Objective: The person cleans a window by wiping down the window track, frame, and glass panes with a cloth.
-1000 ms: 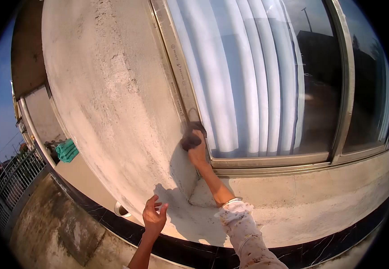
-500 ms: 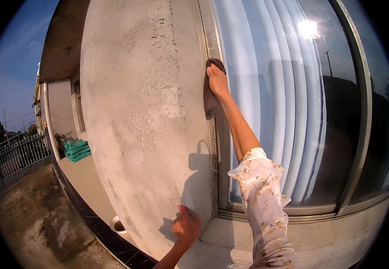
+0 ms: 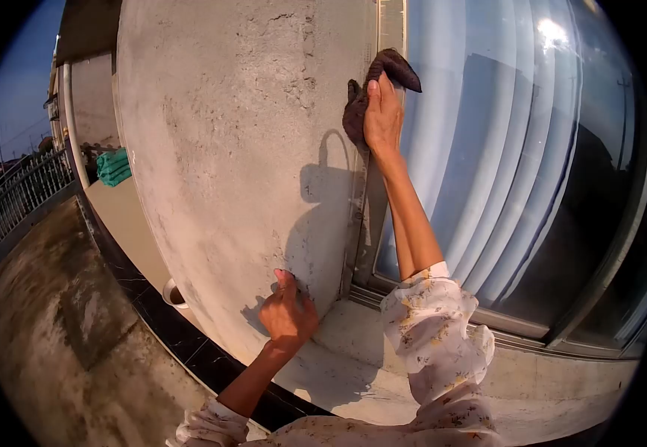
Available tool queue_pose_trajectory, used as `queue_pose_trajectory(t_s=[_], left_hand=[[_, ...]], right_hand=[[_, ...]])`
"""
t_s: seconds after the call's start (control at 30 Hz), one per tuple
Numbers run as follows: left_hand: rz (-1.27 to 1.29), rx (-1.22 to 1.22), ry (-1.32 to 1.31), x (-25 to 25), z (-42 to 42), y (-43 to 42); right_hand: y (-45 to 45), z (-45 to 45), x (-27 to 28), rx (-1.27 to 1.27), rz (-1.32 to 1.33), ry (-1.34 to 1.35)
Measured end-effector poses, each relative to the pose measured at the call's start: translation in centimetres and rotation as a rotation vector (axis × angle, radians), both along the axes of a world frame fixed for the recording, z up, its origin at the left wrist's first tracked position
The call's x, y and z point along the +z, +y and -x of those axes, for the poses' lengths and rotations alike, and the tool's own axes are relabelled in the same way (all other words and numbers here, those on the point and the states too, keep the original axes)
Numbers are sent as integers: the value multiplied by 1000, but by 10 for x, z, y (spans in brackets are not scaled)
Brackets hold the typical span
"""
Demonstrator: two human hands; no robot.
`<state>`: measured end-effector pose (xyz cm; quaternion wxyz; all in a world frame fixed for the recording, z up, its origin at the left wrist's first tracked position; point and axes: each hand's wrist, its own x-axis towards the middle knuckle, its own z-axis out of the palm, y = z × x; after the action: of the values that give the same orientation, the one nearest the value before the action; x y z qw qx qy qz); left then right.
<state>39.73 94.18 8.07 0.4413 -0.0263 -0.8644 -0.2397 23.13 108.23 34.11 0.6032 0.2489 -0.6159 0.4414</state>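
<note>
My right hand (image 3: pixel 384 115) is closed on a dark brown cloth (image 3: pixel 355 119) at the upper part of the metal window frame (image 3: pixel 392 30). The cloth is bunched; one end sticks out to the right over the glass and another hangs left along the wall edge. Lower and to the left, my left hand (image 3: pixel 288 313) is up against the rough plastered wall (image 3: pixel 219 149), its fingers curled in and one digit pointing up. Its palm side is hidden, so I cannot make out whether anything is in it.
White curtains (image 3: pixel 480 149) hang behind the window glass. A concrete sill (image 3: pixel 547 380) runs below it. At left are a folded green bundle (image 3: pixel 113 167), a white pipe opening (image 3: pixel 175 293), black tile edging (image 3: pixel 212 363) and a railing (image 3: pixel 25 190).
My right hand has turned and moved up and right in view, and the cloth has gone from lying lengthwise to bunched and folded. The view has shifted; my left hand appears higher.
</note>
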Motion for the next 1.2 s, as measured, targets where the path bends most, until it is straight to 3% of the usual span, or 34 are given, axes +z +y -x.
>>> queue_pose_trajectory(t_s=[0.07,0.1,0.17,0.2,0.27,0.4,0.43,0.47,0.5,0.53,0.57,0.6,0.67,0.77,0.8,0.83,0.87,0.93,0.97,1.03,1.07,1.13,1.17,1.2], left_hand=[[23,47,12,-3,0,2],[22,40,-1,-2,-1,3],[52,71,-1,3,-3,5],[30,58,-14,4,-3,7],[21,62,5,1,-1,10],[-18,65,54,-2,3,10],[-42,42,72,-1,-2,12],[-64,45,96,2,-7,12],[-48,-23,169,-6,-2,6],[-85,-72,96,-7,-9,3],[-130,-131,62,-9,-14,-3],[-147,-212,123,-21,-14,-7],[-66,-149,194,-42,-26,-19],[-227,-184,-168,-82,-91,-41],[-262,-161,-208,-104,-117,-51],[-292,-124,-400,-130,-142,-67],[-325,-68,-585,-157,-169,-87],[-550,86,-682,-213,-223,-127],[-646,148,-772,-236,-255,-149],[-429,449,-677,-259,-324,-184],[-436,598,-836,-258,-358,-202],[-555,828,-1027,-286,-422,-238],[-653,980,-1090,-295,-451,-253],[-795,1044,-1101,-298,-480,-269]], right_hand=[[3,-7,-90,17,-10,-78],[7,-31,-118,23,-33,-358],[14,-21,-183,49,-129,91],[14,-29,-203,43,-130,64],[13,-53,-247,68,-65,-309],[25,-62,-303,-16,-196,-697],[36,-45,-329,-27,-233,-619],[47,-58,-318,-40,-239,-831],[60,-49,-323,66,-14,-937],[67,-58,-318,384,252,-799],[77,-84,-293,824,376,-838],[91,-99,-282,1017,368,-847],[85,-159,-249,1098,456,-800],[100,-202,-283,1297,462,-736],[94,-217,-309,1111,495,-824],[87,-231,-335,933,525,-921],[54,-257,-341,1045,434,-1017],[-22,-305,-349,1275,281,-1137],[-51,-327,-359,1229,279,-1375],[-86,-344,-392,1028,202,-1829],[-103,-340,-417,1107,134,-1853],[-156,-328,-462,1369,39,-2205],[-201,-337,-446,1442,-71,-2221],[-245,-365,-399,1579,-176,-2064]])
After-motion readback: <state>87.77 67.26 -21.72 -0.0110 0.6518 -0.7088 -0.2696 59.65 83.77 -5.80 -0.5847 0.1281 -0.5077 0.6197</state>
